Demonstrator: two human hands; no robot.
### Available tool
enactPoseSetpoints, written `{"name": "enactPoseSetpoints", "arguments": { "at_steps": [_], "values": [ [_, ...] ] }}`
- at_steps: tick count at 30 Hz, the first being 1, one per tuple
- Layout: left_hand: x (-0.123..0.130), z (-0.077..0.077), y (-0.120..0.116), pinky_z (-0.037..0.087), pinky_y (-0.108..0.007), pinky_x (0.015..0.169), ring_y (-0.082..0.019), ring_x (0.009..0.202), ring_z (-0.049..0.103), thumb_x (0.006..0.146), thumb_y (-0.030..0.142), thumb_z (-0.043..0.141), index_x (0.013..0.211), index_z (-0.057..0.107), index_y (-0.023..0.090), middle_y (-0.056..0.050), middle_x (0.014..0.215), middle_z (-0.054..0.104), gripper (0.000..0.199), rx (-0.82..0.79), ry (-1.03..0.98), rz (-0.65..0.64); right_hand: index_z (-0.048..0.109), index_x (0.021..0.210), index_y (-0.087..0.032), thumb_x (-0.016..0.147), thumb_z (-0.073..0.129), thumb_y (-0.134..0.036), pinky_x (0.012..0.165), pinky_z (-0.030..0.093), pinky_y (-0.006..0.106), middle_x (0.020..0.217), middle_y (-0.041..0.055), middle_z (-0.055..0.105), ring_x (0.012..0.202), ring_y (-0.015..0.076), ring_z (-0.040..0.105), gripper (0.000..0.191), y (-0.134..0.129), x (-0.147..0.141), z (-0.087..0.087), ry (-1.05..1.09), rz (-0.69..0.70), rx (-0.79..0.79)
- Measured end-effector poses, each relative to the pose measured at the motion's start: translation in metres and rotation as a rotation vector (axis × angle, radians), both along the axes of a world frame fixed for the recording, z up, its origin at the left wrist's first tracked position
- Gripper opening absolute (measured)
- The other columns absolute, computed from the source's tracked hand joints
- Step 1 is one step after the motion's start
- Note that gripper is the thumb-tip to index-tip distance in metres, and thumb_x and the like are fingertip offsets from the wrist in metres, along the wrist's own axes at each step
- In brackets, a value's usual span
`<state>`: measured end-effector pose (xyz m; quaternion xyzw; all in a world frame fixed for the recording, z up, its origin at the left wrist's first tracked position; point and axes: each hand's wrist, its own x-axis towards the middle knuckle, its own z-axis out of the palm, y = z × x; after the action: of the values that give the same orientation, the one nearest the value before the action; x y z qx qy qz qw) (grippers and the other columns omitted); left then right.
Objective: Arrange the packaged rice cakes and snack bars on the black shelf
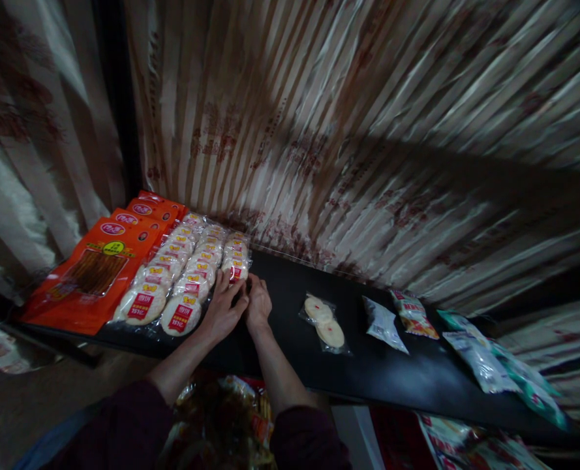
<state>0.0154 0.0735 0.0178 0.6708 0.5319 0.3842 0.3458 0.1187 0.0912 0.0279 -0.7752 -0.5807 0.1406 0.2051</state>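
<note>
Overlapping rows of clear-wrapped rice crackers (143, 302) with red and yellow labels lie on a black shelf (290, 352). My left hand (226, 307) is at the near end of the shortest, rightmost row, its bent fingers on the lower edge of a rice cracker packet (235, 270). Right beside it, my right hand (259, 301) is closed at that packet's lower right corner. The hands nearly touch, and the fingertips are partly hidden between them.
Orange snack bags (81, 277) overlap at the left end. Rightward lie a loose packet of two pale crackers (325, 322), a silvery bag (385, 323), a red-orange bag (413, 314) and several green-white bags (485, 362). Pleated printed curtain (290, 130) hangs behind; packaged goods (226, 418) sit below.
</note>
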Motion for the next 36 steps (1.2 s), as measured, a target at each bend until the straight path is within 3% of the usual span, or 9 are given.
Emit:
{"name": "enactPoseSetpoints", "arguments": {
  "at_steps": [4,8,14,23,32,36],
  "values": [
    [0.001,-0.004,0.001,0.014,-0.052,0.114,-0.029,0.142,0.003,0.083,0.024,0.048,0.126,0.056,0.016,-0.009,0.152,0.028,0.044,0.01,0.034,-0.012,0.055,0.12,-0.024,0.088,0.046,-0.03,0.077,0.046,0.029,0.105,0.0062,0.058,0.09,0.0178,0.06,0.034,0.0,0.003,-0.001,0.027,0.028,0.024],
    [0.003,-0.011,0.001,0.014,-0.052,0.114,-0.028,0.142,0.003,0.084,0.024,0.045,0.128,0.053,0.014,-0.011,0.154,0.022,0.045,0.031,0.05,-0.004,0.055,0.121,-0.018,0.086,0.047,-0.028,0.08,0.048,0.029,0.109,0.0093,0.059,0.088,0.0173,0.061,0.037,0.002,0.007,-0.009,0.101,0.02,0.142],
    [0.003,-0.019,0.0,0.013,-0.05,0.115,-0.024,0.142,0.005,0.088,0.029,0.039,0.14,0.035,0.012,-0.013,0.154,0.021,0.055,0.078,0.019,-0.037,0.052,0.125,-0.01,0.084,0.048,-0.026,0.092,0.047,0.034,0.121,0.0165,0.059,0.102,0.0207,0.061,0.044,0.014,0.012,-0.023,0.245,0.058,0.314],
    [0.0,-0.009,0.003,0.012,-0.046,0.116,-0.024,0.142,0.006,0.091,0.034,0.033,0.14,0.036,0.01,-0.015,0.153,0.02,0.055,0.015,0.032,-0.059,0.049,0.127,-0.013,0.084,0.048,-0.025,0.088,0.05,0.03,0.11,0.0105,0.067,0.097,0.0169,0.065,0.045,0.02,0.006,-0.031,0.408,0.034,0.284],
    [-0.001,-0.009,0.002,0.014,-0.049,0.115,-0.025,0.142,0.006,0.092,0.031,0.034,0.139,0.038,0.011,-0.014,0.153,0.021,0.052,0.065,0.048,-0.061,0.056,0.119,-0.015,0.081,0.051,-0.027,0.088,0.048,0.032,0.109,0.0106,0.066,0.098,0.0197,0.063,0.04,0.022,0.003,-0.023,0.267,0.007,0.285],
    [0.001,-0.011,0.002,0.014,-0.05,0.115,-0.025,0.142,0.004,0.092,0.032,0.032,0.139,0.038,0.008,-0.016,0.153,0.021,0.052,0.072,0.048,-0.064,0.048,0.129,-0.014,0.078,0.055,-0.026,0.084,0.049,0.032,0.106,0.0095,0.067,0.095,0.02,0.064,0.052,0.024,0.001,-0.021,0.246,-0.004,0.228]
  ]
}}
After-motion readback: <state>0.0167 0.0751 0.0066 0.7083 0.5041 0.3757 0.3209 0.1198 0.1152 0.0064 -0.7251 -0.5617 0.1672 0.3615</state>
